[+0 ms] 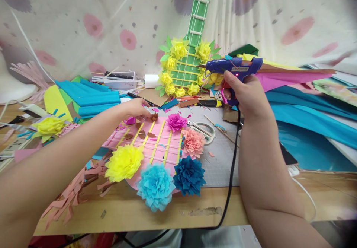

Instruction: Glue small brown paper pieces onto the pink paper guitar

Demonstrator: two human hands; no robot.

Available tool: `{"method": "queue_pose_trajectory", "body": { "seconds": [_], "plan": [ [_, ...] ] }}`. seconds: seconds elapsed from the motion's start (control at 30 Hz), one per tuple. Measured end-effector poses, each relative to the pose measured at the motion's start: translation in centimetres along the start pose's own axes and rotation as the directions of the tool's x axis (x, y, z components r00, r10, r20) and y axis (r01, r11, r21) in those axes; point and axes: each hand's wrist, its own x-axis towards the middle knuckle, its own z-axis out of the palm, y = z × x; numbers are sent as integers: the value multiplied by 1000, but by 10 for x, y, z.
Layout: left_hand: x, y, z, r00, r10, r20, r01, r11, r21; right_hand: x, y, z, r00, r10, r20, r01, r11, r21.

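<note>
My right hand grips a blue hot glue gun in the air, its nozzle pointing left and a small red light lit. My left hand reaches over the pink paper guitar, fingertips closed on a small brown paper flower at its far edge. Loose brown paper petals lie on the guitar. Around its body sit a yellow flower, a light blue flower, a dark blue flower, a salmon flower and a magenta flower.
A green paper guitar with yellow flowers leans at the back. Scissors lie on the grey cutting mat. Blue crepe paper is piled left, more sheets right. The glue gun's black cord hangs over the table's front edge.
</note>
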Motion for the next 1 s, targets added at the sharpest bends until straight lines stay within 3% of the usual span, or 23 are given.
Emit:
{"method": "queue_pose_trajectory", "body": {
  "seconds": [0.23,0.47,1.0],
  "plan": [
    [9,-9,2,999,-31,35,33,998,-58,0,1,2,1000,3,11,-3,1000,10],
    [10,-11,0,983,-79,166,112,974,-196,0,2,3,1000,-1,25,0,1000,10],
    [2,-12,0,984,-77,162,124,945,-303,-1,1,6,1000,0,31,0,1000,-27]
  ]
}}
